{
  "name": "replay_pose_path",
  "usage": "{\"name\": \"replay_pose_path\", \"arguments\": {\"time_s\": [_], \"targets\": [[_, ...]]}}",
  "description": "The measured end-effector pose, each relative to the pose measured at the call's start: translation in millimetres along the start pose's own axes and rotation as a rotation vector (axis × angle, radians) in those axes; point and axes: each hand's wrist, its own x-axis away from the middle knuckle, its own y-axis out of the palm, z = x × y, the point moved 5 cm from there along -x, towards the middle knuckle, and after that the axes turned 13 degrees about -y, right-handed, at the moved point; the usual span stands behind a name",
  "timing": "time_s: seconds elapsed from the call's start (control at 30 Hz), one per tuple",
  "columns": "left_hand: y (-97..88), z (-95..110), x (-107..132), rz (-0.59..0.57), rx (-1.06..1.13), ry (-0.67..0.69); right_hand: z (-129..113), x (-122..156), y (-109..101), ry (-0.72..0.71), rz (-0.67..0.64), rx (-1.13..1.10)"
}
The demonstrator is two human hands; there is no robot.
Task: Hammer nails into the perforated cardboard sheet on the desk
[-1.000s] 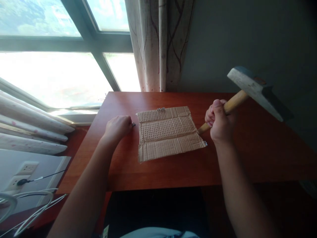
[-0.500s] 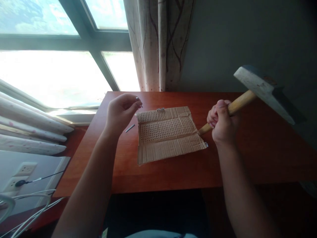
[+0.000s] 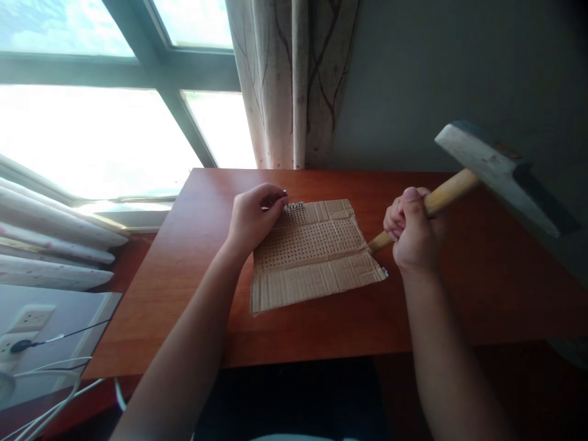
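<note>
My left hand (image 3: 258,214) is closed in a pinch over the cardboard's far left corner. Between thumb and forefinger sits a small metal nail (image 3: 285,193), mostly covered by the fingers. Under it lies a creased sheet of brown cardboard (image 3: 316,288) dotted with rows of small holes. Beside my fingertips, a short row of small metal pieces (image 3: 296,206) stands at the cardboard's far edge. My right hand (image 3: 416,229) is wrapped round the wooden handle of a hammer (image 3: 493,162). The hammer's steel head is raised to the right, and the handle's end reaches near the cardboard's right edge.
The cardboard rests on a reddish-brown wooden table (image 3: 450,294). Behind it are a patterned curtain (image 3: 312,86) and a grey wall (image 3: 436,73). A bright window (image 3: 92,141) is at the left, with wall sockets (image 3: 32,321) and loose white cables (image 3: 64,404) low down.
My left hand has moved right with the nail, from beside the cardboard to over its far edge. The loose metal rod on the table is now hidden. My right hand keeps the hammer raised.
</note>
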Motion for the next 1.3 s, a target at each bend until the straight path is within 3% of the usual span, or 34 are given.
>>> {"name": "replay_pose_path", "arguments": {"time_s": [1.3], "targets": [[-0.6,3.9,-0.1,-0.015,-0.103,0.018,-6.1,1.3,4.2,-0.013,-0.025,0.008]]}}
